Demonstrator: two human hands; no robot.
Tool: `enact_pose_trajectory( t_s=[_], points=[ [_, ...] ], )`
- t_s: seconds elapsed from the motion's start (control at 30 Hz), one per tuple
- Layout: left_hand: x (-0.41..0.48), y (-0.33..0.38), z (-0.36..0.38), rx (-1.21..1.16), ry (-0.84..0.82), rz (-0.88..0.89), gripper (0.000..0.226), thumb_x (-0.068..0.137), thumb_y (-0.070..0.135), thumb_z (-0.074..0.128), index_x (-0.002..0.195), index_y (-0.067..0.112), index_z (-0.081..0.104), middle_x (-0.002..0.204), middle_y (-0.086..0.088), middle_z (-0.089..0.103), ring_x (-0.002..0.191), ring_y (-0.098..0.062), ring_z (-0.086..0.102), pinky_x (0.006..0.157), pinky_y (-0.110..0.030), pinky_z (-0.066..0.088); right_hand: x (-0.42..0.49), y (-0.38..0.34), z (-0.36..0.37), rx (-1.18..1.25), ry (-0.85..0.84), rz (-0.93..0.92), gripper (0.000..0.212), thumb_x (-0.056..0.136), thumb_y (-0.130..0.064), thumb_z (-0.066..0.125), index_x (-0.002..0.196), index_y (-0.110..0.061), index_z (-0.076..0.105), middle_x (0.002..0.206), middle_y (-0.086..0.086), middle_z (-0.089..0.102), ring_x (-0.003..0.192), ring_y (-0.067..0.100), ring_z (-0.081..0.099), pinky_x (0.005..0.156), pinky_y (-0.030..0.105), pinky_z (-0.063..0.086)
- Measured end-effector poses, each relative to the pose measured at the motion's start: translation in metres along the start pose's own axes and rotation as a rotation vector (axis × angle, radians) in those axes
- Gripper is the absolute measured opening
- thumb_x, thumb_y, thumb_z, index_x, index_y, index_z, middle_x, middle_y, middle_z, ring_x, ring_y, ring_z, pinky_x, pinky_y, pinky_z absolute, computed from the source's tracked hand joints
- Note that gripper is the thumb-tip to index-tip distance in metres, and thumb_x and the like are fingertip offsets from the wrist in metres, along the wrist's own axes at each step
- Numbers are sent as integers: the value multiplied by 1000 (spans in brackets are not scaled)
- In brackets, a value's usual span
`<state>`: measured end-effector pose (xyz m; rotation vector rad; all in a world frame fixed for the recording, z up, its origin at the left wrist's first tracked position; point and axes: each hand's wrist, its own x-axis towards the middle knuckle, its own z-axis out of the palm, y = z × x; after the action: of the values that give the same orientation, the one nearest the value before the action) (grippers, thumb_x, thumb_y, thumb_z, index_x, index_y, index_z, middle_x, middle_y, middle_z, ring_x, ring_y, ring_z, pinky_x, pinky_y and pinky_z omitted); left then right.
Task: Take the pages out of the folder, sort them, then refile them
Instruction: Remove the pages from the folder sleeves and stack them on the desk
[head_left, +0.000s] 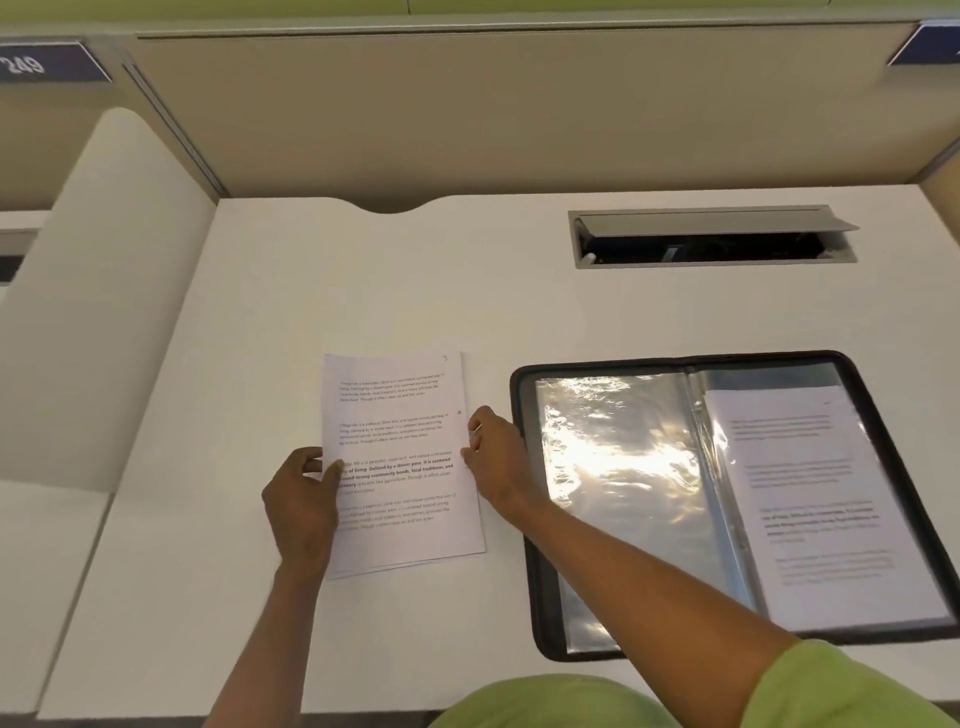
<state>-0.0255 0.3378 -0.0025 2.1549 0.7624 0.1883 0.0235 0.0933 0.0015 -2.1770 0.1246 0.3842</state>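
White paper here: the pages sit stacked on the desk, top sheet marked 3, I think. The left hand pinches the stack's 9 o'clock edge, thumb on top. The right hand has its fingers curled narrow onto the 3 o'clock edge. At 3 o'clock of the stack the black folder lies open, near sleeve empty, one filed page inside the far one. Looks like mid-sort, squaring up. Next probably means pulling that page out.
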Motion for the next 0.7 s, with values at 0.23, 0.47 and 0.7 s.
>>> enact_pose_trajectory(
  t_s=[0.23, 0.47, 0.7],
  points=[
    [-4, -26, 13, 294, 47, 184, 46, 99, 24, 69, 143, 18, 57, 144, -11, 54, 130, -35, 48, 110, -53, 38, -2, 3, 18, -606, 112, -367, 44, 82, 4, 65, 124, -11, 61, 123, 9, 59, 105, 26, 59, 84, 37, 54],
    [-17, -35, 26, 335, -117, 289, 54, 109, 35, 46, 161, 24, 38, 174, -11, 17, 161, -25, 12, 131, -50, 11, -28, 29, 54, -789, -36, -467, 68, 107, -38, 41, 163, -12, 12, 169, 23, 5, 156, 39, 8, 127, 51, 13],
    [-10, -38, 34, 429, -145, 354, 60, 109, 45, 28, 165, 23, 28, 174, -13, 16, 162, -22, 5, 132, -48, 5, -30, 32, 59, -744, -23, -422, 69, 107, -39, 42, 163, -10, 15, 168, 24, 3, 156, 38, 7, 126, 48, 10]
  ],
)
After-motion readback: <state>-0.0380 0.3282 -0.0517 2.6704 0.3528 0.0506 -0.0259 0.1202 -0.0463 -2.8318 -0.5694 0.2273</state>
